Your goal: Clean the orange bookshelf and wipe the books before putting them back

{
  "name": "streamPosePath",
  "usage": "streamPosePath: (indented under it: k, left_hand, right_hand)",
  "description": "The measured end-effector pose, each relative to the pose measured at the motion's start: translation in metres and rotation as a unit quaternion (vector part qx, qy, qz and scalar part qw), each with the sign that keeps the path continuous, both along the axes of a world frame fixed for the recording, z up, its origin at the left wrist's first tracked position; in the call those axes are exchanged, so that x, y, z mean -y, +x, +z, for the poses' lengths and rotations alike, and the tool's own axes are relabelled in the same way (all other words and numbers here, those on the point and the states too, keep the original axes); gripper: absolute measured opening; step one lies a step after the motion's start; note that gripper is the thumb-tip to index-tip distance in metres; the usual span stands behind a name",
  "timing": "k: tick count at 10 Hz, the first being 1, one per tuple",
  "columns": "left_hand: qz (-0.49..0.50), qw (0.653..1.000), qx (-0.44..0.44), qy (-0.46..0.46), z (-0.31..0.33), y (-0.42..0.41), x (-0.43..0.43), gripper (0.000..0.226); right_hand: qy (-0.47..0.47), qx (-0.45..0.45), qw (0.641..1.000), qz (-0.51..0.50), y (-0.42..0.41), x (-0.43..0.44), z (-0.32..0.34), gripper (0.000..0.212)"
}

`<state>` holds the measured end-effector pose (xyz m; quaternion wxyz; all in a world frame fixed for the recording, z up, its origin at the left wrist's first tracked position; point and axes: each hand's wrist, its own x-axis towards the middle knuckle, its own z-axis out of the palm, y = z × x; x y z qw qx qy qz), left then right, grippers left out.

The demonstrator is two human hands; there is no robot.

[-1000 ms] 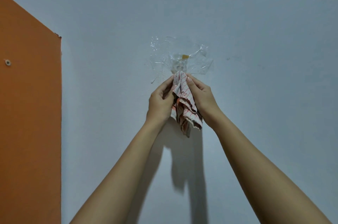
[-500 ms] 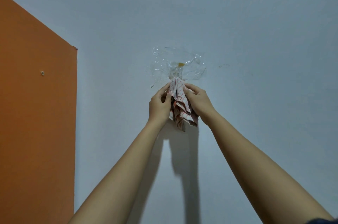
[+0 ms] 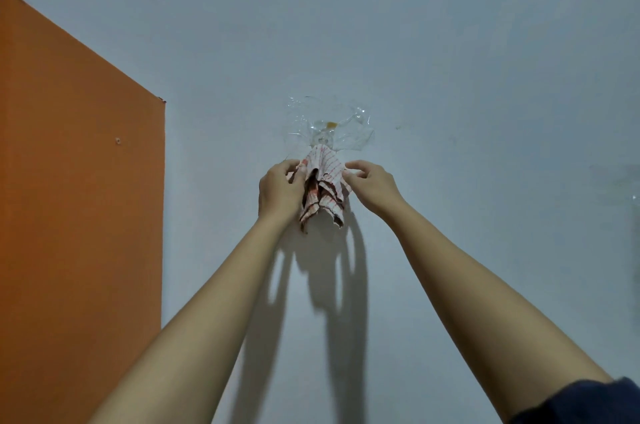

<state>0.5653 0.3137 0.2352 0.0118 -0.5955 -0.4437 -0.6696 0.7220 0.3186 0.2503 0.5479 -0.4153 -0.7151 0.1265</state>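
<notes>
A white cloth with red stripes (image 3: 325,184) hangs bunched against the pale wall, its top caught at a clear hook under crinkled transparent tape (image 3: 329,127). My left hand (image 3: 280,189) grips the cloth's left folds with curled fingers. On the other side, my right hand (image 3: 372,182) pinches the cloth's right edge between thumb and fingertips. The orange side panel of the bookshelf (image 3: 79,215) fills the left of the view, with a small screw head (image 3: 118,140) in it. No books are in view.
The pale blue-grey wall (image 3: 485,111) takes up most of the view. A faint rectangular mark (image 3: 614,188) sits at the right edge. My arms cast shadows on the wall below the cloth.
The view has shifted so the orange panel reaches further right. My two hands have moved apart and spread the cloth's folds wider under the hook.
</notes>
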Motion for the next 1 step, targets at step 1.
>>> streamPosePath:
  k: [1]
  left_hand:
    - [0.056,0.997,-0.049,-0.017,0.0025,0.0018,0.0201,0.026]
  right_hand:
    - [0.011,0.023,0.999,-0.026,0.0023,0.0151,0.002,0.035]
